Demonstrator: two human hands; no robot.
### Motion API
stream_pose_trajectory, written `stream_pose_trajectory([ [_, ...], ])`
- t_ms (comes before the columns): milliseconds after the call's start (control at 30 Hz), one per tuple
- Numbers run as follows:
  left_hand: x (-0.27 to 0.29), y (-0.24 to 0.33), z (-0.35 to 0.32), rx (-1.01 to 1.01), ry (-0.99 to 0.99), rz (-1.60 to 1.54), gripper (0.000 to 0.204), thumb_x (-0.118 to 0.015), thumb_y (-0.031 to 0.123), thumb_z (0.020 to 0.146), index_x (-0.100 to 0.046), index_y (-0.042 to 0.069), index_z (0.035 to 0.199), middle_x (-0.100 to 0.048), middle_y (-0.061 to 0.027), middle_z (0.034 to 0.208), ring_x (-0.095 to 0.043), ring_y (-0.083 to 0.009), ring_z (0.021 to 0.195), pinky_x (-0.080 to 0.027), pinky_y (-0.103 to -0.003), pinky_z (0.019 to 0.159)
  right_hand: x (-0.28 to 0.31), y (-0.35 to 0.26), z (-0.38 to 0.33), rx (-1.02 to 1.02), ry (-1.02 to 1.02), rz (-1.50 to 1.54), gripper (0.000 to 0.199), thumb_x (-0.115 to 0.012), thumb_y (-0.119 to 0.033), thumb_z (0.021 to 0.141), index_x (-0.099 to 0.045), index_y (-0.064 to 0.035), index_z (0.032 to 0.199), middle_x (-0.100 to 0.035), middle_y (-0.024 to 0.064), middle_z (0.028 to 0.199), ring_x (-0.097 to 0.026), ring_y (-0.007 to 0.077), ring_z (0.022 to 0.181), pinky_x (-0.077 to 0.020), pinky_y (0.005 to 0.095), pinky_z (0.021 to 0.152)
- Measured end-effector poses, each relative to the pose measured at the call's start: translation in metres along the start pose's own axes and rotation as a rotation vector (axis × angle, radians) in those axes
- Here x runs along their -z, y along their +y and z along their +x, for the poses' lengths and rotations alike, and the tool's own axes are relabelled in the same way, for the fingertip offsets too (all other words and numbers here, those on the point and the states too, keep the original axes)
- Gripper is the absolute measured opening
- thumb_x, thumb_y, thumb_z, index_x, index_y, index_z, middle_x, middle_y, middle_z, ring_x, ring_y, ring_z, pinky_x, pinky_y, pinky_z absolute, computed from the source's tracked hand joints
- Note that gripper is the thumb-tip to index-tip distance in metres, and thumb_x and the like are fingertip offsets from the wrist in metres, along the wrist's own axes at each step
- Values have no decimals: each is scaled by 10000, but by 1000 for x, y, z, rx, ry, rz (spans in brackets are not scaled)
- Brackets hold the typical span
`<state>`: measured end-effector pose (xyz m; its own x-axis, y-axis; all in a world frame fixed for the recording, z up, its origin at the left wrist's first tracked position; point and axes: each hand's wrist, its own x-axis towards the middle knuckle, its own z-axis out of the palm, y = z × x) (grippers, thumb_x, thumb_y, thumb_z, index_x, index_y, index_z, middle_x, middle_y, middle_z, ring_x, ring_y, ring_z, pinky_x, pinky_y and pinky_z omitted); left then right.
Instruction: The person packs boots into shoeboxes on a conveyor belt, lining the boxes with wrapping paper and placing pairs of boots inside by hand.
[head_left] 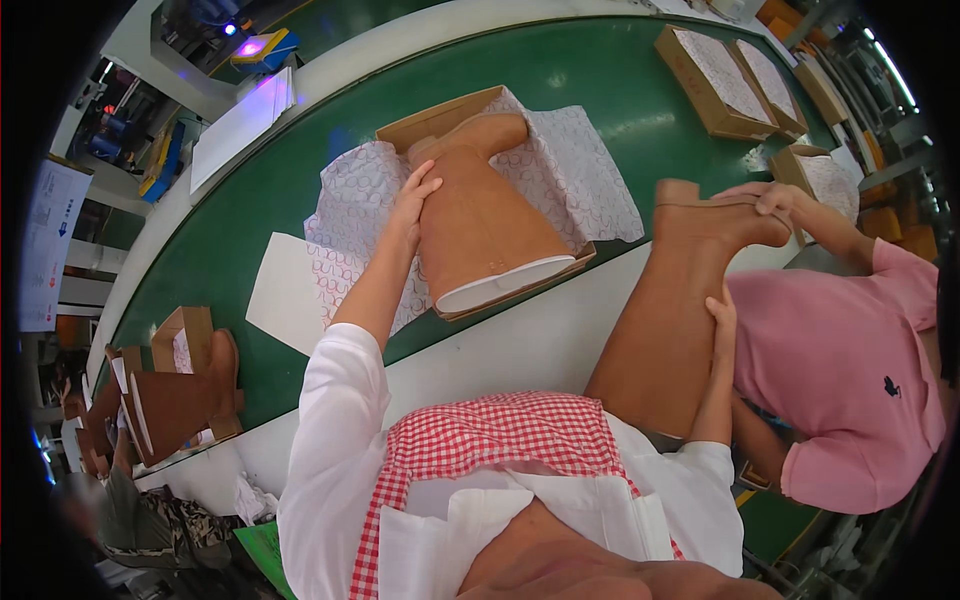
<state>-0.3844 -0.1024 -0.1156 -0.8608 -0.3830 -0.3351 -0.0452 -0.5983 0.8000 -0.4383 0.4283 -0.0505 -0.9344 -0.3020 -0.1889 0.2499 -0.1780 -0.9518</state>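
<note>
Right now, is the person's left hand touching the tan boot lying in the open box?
Touching. The head view shows the left hand with its fingers laid flat on the shaft of the tan boot, no gap between them.

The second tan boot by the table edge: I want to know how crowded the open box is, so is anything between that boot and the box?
Yes. A tan suede boot already lies in the open cardboard box under the left hand. The right hand holds the second tan boot off the table edge, with bare white rim between.
</note>
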Motion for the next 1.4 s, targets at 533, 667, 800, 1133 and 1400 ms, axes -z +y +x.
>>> stream_pose_trajectory([
  [533,11,-29,38,-130,16,-95,557,-621,-29,786,-513,130,1308,-513,-123,1260,-545,-205,1051,-498,-302,829,-140,15,52,664,76,-1057,229,-600,-13,815,-638,-33,1041,-630,135,1081,-591,287,987,-454,354,870],
  [667,35,-41,48,130,284,434,587,-573,-96,738,-550,122,1283,-553,-136,1214,-571,-184,917,-487,-295,713,-219,79,75,734,-253,-976,224,-645,-62,782,-650,-43,1005,-637,127,1056,-591,290,947,-455,381,849],
  [800,27,-41,13,-135,418,633,500,-558,-77,755,-574,84,1228,-582,-118,1092,-557,-130,813,-457,-248,642,-274,118,100,747,-484,-1118,431,-683,-173,771,-570,-129,1184,-503,128,1274,-487,323,1115,-403,472,918],
  [1133,97,-82,-239,506,-61,-309,555,-432,552,923,-580,36,1062,-634,-122,865,-593,-194,681,-466,-279,612,-335,177,119,424,-764,-1937,832,-716,-546,688,-321,-399,1405,-132,221,1509,-194,486,1331,-344,662,913],
  [1400,119,-68,-158,-387,349,-268,235,-556,204,925,-539,48,1100,-414,-97,1328,-396,-259,1227,-361,-458,1023,-323,169,130,326,-536,-1407,683,-702,-385,763,-415,-260,1369,-339,180,1435,-354,406,1263,-391,558,931],
])
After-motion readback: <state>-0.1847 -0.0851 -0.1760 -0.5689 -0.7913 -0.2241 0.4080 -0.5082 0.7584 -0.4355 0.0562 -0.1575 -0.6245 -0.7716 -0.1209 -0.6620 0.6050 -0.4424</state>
